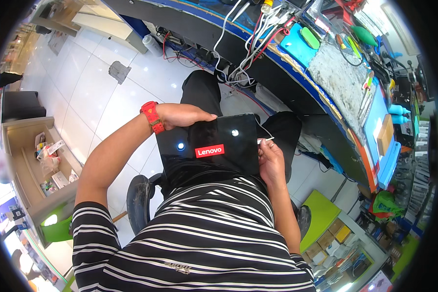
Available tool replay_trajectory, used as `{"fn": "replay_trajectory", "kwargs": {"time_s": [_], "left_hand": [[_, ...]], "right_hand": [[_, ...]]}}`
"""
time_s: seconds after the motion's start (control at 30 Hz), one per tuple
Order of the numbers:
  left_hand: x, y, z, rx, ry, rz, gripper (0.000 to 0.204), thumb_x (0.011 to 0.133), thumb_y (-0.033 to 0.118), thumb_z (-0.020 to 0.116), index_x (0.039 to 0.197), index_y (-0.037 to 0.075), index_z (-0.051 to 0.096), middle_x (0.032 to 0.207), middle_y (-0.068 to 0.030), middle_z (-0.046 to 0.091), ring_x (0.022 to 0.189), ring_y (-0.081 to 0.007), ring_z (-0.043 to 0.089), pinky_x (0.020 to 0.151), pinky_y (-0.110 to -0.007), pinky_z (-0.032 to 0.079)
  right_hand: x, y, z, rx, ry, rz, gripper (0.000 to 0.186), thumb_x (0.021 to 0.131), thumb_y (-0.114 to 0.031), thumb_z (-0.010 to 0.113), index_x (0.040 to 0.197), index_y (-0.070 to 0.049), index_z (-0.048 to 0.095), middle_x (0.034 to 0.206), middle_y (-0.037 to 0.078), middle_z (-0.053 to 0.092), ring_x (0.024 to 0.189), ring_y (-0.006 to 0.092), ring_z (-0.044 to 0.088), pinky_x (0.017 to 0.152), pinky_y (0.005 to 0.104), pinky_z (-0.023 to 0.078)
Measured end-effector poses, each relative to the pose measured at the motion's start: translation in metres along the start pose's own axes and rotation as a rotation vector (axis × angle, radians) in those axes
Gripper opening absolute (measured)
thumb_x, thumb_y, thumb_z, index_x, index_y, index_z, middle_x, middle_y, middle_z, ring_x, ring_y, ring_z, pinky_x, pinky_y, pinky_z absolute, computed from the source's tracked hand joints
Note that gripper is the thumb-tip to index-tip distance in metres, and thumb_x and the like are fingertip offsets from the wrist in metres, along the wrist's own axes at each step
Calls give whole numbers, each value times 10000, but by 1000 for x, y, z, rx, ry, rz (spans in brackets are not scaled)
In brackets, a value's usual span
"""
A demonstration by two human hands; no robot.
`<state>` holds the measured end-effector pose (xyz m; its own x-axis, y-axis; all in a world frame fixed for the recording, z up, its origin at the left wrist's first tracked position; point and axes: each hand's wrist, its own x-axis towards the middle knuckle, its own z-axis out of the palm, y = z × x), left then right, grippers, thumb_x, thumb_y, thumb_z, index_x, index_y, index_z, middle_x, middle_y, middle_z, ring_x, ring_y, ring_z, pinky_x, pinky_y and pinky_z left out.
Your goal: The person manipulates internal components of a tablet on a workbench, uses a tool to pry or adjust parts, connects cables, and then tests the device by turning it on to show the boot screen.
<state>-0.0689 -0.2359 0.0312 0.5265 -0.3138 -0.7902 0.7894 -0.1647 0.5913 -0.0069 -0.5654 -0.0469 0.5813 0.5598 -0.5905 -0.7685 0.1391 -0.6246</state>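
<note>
1. The workbench (297, 92) curves from twelve o'clock round to three o'clock, its top crowded with tools and mats; you sit turned away from it, so the work rests on your lap rather than on the bench.
2. The black glossy tablet (214, 143) lies flat across your thighs at the centre of the view, back face up and tilted slightly toward you, braced against your striped shirt (204, 233) so it cannot slide.
3. Your left hand (182, 116), at eleven o'clock from the tablet, is clamped over its far left corner, fingers curled across the edge, pinning it steady. A red wristwatch (152, 117) sits on that wrist.
4. Your right hand (271, 158), at three o'clock from the tablet, is closed in a pinch on a thin white tool (266, 140), held at the tablet's right edge, seemingly to work the seam.
5. Loose cables (248, 44) hang off the bench at twelve o'clock, well apart from both hands.
</note>
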Motion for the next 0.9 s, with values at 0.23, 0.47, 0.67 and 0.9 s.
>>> {"fn": "replay_trajectory", "kwargs": {"time_s": [0.23, 0.47, 0.67, 0.9], "left_hand": [[10, -15, -1, 0, 23, 22, 670, 1053, 505, 471, 1361, -82, 567, 1428, -112, 567, 1230, -138, 501, 1074, -263, 366], [18, -25, -3, -11, 54, 57, 647, 1052, 487, 483, 1357, -76, 574, 1429, -122, 572, 1278, -153, 495, 1118, -270, 334], [22, -28, -4, -1, 47, 49, 622, 1055, 471, 486, 1338, -74, 593, 1387, -96, 600, 1223, -123, 512, 1082, -248, 360], [-5, 1, 2, -4, 31, -6, 651, 1047, 499, 489, 1344, -72, 586, 1370, -104, 604, 1177, -117, 518, 1036, -233, 378]], "right_hand": [[-6, 0, 5, -5, 20, -13, 150, 1032, -203, 589, 1014, -56, 617, 935, 44, 703, 814, 110, 652, 763, 266, 515], [-4, 0, 7, -3, 24, -20, 147, 1036, -186, 573, 1017, -47, 615, 934, 53, 706, 811, 124, 661, 768, 274, 528], [-9, -5, 13, 1, 15, -27, 138, 1040, -173, 566, 1000, -53, 620, 926, 51, 705, 811, 118, 661, 762, 266, 533], [-2, 3, 3, 13, 17, -21, 147, 1039, -197, 582, 989, -61, 604, 882, 27, 666, 757, 94, 603, 725, 244, 496]]}}
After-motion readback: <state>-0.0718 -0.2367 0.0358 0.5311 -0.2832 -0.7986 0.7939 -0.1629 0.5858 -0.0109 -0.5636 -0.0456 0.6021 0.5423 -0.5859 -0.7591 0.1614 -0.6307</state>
